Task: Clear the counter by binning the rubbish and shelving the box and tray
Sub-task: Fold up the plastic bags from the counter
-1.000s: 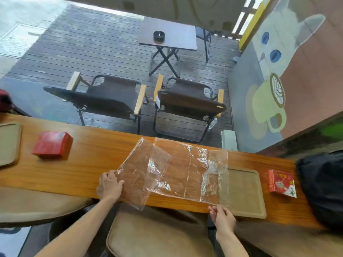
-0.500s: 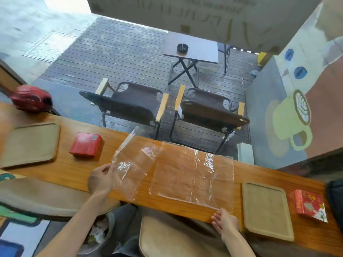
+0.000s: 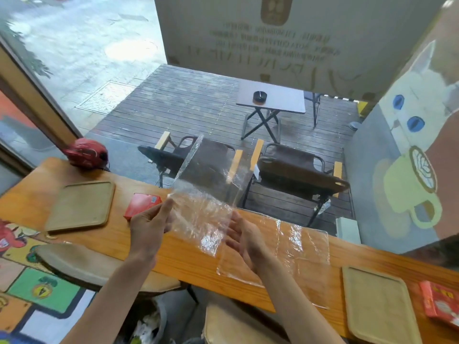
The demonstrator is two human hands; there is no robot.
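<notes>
A: where's the plastic sheet (image 3: 211, 194)?
B: above the counter (image 3: 188, 256), left part lifted and standing up, right part lying flat on the wood. Left hand (image 3: 149, 223) pinches the sheet's left edge, thumb and fingers closed on it. Right hand (image 3: 246, 234) sits against the sheet's lower middle, fingers fairly straight; can't tell if it actually grips

A: rest of the counter?
B: red box (image 3: 142, 204) on it just behind the left hand, wooden tray (image 3: 79, 207) further left. Second tray (image 3: 380, 304) at the counter's right end, another red box (image 3: 440, 302) beside it at the frame edge. Red helmet (image 3: 85, 153) on the far left corner. Bin (image 3: 149, 324) with rubbish under the counter, near the left forearm
</notes>
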